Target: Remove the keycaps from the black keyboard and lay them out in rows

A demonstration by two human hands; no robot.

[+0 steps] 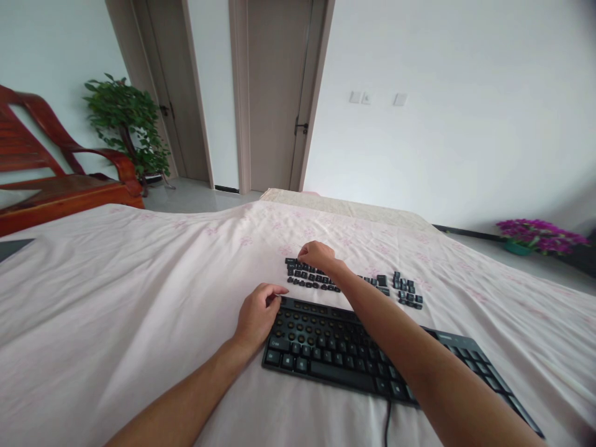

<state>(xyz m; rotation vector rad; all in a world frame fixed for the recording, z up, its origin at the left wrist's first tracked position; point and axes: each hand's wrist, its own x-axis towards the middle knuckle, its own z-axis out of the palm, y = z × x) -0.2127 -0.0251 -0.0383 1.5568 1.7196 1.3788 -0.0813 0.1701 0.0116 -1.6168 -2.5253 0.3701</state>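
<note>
A black keyboard (344, 354) lies on a pale pink sheet (139, 298), many of its upper keys removed so round sockets show. Loose black keycaps (310, 278) sit in rows on the sheet just beyond it, with a smaller group of keycaps (407, 292) to the right. My left hand (258, 313) rests at the keyboard's top left corner, fingers curled and pinched at its edge. My right hand (318, 256) reaches over the keyboard to the far left end of the keycap rows, fingers pinched down on them. What either pinch holds is too small to see.
The keyboard's cable (386, 428) runs toward me off the front. A red wooden chair (56, 180) and a green potted plant (128, 124) stand at the left, two doors (274, 93) behind, purple flowers (540, 234) on the floor at right.
</note>
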